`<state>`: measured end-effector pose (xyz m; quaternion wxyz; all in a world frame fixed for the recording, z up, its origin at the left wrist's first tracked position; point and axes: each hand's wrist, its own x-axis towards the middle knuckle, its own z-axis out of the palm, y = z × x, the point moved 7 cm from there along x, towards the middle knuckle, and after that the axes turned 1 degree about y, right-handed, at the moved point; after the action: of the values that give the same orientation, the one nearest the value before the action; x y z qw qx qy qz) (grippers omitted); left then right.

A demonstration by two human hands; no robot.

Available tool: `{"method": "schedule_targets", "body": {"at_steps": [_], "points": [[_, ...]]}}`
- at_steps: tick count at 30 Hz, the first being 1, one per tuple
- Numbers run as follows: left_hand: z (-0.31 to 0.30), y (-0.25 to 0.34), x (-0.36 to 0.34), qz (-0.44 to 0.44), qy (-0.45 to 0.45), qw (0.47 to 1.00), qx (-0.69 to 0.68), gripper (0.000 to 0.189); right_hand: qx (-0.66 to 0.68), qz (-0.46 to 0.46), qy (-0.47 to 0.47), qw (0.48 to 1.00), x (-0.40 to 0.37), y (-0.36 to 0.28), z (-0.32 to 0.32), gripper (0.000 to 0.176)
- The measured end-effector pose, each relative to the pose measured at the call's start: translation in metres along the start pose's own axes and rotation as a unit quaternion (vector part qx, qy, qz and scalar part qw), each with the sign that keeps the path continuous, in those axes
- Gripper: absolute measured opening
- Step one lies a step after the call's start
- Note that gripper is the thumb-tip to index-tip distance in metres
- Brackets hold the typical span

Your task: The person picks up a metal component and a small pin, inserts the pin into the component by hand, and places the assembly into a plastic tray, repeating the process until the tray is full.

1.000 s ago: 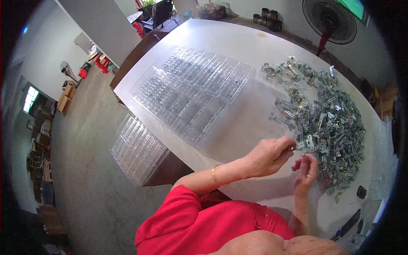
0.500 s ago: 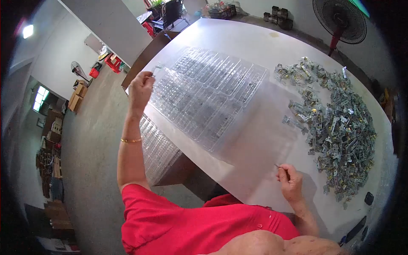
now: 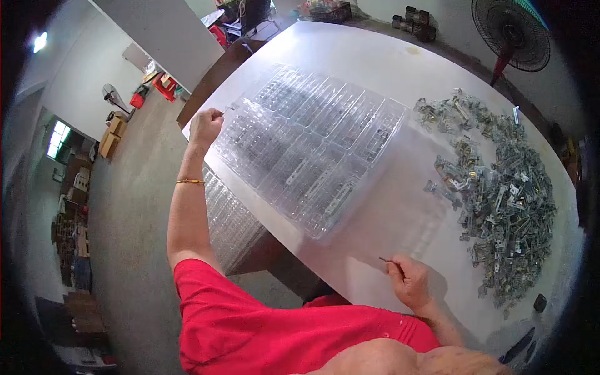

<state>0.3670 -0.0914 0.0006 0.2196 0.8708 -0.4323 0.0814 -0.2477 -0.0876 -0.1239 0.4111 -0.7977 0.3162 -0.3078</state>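
Note:
My left hand [image 3: 207, 129] is closed at the far left corner of a stack of clear plastic trays [image 3: 325, 140]. A small greyish piece [image 3: 229, 109] shows at its fingertips, too small to make out. Closer to me, my right hand [image 3: 410, 282] pinches a short, thin, dark piece [image 3: 384, 259] above the table. The top tray has long compartments; several hold small metal parts [image 3: 319, 182]. To the right lies a large heap of metal parts [image 3: 512, 200], some with brass-coloured bits.
The white table [image 3: 375, 47] has a curved-looking edge. More clear trays [image 3: 228, 203] stand lower, beside it. A black item [image 3: 540, 303] lies at the right edge, and a fan [image 3: 511, 34] stands behind. Cardboard boxes [image 3: 112, 136] are across the floor.
My right hand has moved left and slightly nearer to me, with the thin piece still in its fingers. My left hand stays by the tray corner, slightly lower. The view has shifted a little.

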Motion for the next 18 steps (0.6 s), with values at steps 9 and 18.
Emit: {"method": "schedule_targets", "body": {"at_steps": [9, 18], "points": [[0.007, 0.013, -0.004, 0.045, 0.001, 0.998, 0.043, 0.020, -0.030, -0.022, 0.000, 0.999, -0.002, 0.003, 0.002, 0.007], [0.001, 0.020, -0.011, 0.006, -0.018, 0.999, 0.050, 0.021, -0.035, -0.025, 0.001, 0.999, -0.003, 0.000, 0.000, 0.008]]}}
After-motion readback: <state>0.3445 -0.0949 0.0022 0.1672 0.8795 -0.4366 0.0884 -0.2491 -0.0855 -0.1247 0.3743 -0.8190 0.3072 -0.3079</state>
